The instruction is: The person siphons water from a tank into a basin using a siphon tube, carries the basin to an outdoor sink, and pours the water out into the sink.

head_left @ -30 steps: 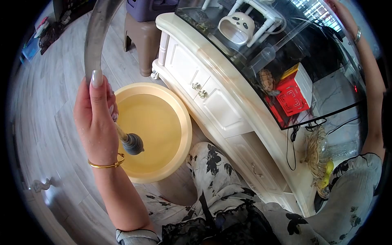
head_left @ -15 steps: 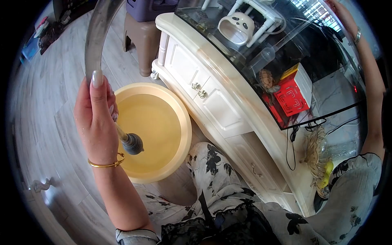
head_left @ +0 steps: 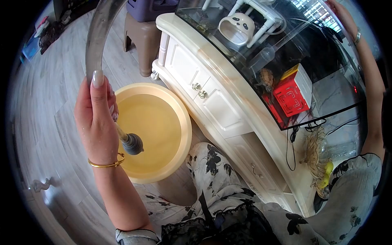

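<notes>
My left hand (head_left: pixel 96 118) is closed round a clear hose (head_left: pixel 98 45), thumb pointing up along it. The hose curves up out of view. Below my fist, its yellowish lower end runs into a grey ribbed piece (head_left: pixel 132 143) above a cream basin (head_left: pixel 184 122) of yellowish water. At the upper right, my right hand (head_left: pixel 342 14) is by the far rim of the glass tank (head_left: pixel 326 118), fingers curled and partly cut off by the frame; what they grip is unclear. A clear siphon tube (head_left: pixel 265 57) slants inside the tank. Near it rests a brown turtle (head_left: pixel 267 77).
The tank stands on a cream cabinet (head_left: pixel 196 77). Inside it are a red box (head_left: pixel 292 96), a panda-faced shelter (head_left: pixel 237 28) and white pipes (head_left: pixel 265 16). A brown stool (head_left: pixel 143 45) stands behind the basin. Black cables (head_left: pixel 292 147) hang beside a glass dish (head_left: pixel 316 151).
The turtle in the tank has shifted slightly, close against the red box. Both hands and the hose hold almost the same position.
</notes>
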`<act>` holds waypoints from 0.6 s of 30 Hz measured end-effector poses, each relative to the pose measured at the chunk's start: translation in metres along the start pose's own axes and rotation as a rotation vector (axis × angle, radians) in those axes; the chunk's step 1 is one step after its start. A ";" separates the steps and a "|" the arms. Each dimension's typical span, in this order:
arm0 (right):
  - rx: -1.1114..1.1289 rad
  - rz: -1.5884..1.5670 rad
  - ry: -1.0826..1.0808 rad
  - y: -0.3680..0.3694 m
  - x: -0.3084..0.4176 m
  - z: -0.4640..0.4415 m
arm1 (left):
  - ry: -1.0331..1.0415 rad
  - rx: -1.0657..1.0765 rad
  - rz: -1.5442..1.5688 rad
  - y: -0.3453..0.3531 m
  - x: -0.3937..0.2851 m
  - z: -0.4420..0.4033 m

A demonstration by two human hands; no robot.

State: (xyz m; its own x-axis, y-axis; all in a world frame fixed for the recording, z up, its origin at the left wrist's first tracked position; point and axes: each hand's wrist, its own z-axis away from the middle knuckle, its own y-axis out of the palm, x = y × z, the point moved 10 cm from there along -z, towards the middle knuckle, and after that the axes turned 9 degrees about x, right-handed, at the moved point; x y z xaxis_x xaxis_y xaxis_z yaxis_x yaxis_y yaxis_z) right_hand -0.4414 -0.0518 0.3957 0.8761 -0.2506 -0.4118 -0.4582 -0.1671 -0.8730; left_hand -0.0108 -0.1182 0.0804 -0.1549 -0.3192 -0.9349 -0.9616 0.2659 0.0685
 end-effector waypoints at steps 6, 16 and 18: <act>-0.012 -0.019 -0.002 0.000 0.002 0.002 | 0.000 0.002 0.007 0.001 0.000 0.000; -0.044 -0.491 0.175 0.001 0.011 0.013 | 0.003 0.009 0.003 0.001 0.000 0.000; -0.007 -0.039 0.069 -0.002 0.011 0.005 | -0.004 0.001 -0.005 0.001 0.000 0.001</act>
State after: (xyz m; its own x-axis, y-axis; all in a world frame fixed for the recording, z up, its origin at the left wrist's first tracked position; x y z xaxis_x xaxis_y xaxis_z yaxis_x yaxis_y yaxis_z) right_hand -0.4299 -0.0492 0.3915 0.8811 -0.3090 -0.3580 -0.4249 -0.1848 -0.8862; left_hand -0.0114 -0.1176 0.0802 -0.1493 -0.3173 -0.9365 -0.9621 0.2651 0.0635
